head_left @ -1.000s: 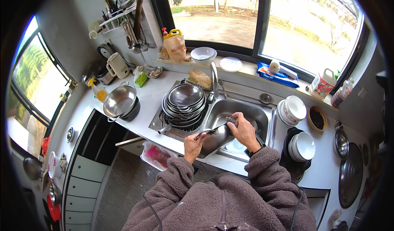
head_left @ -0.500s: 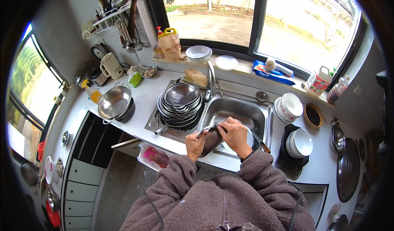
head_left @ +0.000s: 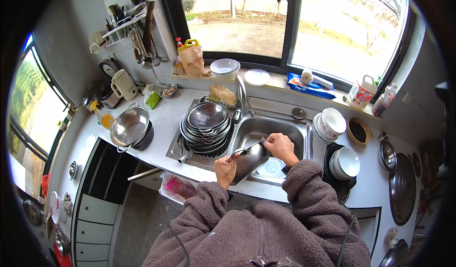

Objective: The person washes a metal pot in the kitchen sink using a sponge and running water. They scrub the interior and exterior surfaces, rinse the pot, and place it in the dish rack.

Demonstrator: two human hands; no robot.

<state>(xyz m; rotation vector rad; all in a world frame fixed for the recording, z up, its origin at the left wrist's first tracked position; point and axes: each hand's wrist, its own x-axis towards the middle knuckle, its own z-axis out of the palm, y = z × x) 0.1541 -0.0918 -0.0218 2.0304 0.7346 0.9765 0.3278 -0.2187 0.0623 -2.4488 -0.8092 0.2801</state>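
Note:
My left hand (head_left: 224, 170) is closed round the near-left side of a shiny steel basin (head_left: 248, 165), by its loop handle. The basin is tilted over the front of the sink (head_left: 308, 139). My right hand (head_left: 281, 147) is closed at the basin's far rim, with a small grey, frayed bit of a steel scrubber (head_left: 263, 141) showing at the fingertips. Most of the scrubber is hidden by the fingers. Behind the basin rises the faucet (head_left: 242, 96). A stack of metal bowls and pans (head_left: 207, 116) fills the drainer left of the sink.
White bowls (head_left: 346, 162) sit on a black tray right of the sink, near patterned bowls (head_left: 332, 121) and a brown bowl (head_left: 358, 131). A large steel pot (head_left: 130, 124) stands at left. Plates, bottles and a blue packet (head_left: 308, 86) line the windowsill.
My right hand has moved right and slightly back along the basin's rim, with its fingertips drawn away from the left handle. My left hand keeps its hold. The whole view has shifted slightly.

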